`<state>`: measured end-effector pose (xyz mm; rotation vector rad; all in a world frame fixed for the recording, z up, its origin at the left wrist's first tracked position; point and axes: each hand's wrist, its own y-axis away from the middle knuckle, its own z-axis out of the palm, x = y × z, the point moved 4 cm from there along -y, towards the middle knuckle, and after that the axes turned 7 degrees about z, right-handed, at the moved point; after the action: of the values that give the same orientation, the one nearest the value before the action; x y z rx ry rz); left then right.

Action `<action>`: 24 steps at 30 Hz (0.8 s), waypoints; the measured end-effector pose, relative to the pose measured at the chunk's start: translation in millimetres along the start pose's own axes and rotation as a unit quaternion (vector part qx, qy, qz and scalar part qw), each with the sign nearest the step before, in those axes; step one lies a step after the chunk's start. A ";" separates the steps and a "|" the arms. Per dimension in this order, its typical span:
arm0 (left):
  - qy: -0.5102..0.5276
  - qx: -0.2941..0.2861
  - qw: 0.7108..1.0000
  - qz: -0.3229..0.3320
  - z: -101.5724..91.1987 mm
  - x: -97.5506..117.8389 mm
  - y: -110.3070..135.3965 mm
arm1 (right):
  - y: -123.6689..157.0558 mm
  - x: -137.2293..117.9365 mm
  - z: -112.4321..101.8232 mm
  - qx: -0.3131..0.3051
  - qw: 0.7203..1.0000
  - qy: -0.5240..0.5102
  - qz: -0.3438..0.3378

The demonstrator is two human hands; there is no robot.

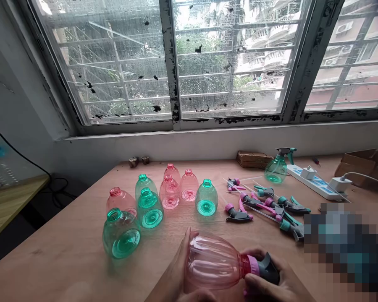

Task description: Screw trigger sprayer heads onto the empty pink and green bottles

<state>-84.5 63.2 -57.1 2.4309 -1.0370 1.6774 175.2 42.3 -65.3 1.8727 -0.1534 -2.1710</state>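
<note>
Head view: a person's left hand (176,274) cups the base end of a translucent pink, ribbed plastic bottle (214,260), held sideways at 6 o'clock over a brown wooden table (66,256). The right hand (285,279) pinches a dark-grey plastic spray head with a pink collar (267,270) between thumb and fingers at the bottle's neck, which points to 3 o'clock. From the held bottle, open pink and green plastic bottles (149,218) stand toward 10 to 12 o'clock; loose grey, pink and teal trigger sprayers (237,214) lie toward 1 to 2 o'clock.
</note>
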 end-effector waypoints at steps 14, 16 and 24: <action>0.024 0.000 0.996 -0.090 -1.5 21.2 -3.4 | 1.9 -6.2 -2.0 -0.009 1.000 -0.010 -0.020; 0.014 0.005 0.996 -0.084 -0.3 19.3 -3.5 | 1.6 -6.7 -2.1 -0.014 1.000 -0.008 -0.024; 0.039 0.011 0.995 -0.090 -1.4 24.8 -3.0 | 3.2 -7.0 -1.0 -0.006 0.999 -0.012 -0.029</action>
<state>-79.0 53.5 -34.7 2.3692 -0.7692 1.7175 177.4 41.2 -58.1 1.8682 -0.0924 -2.2274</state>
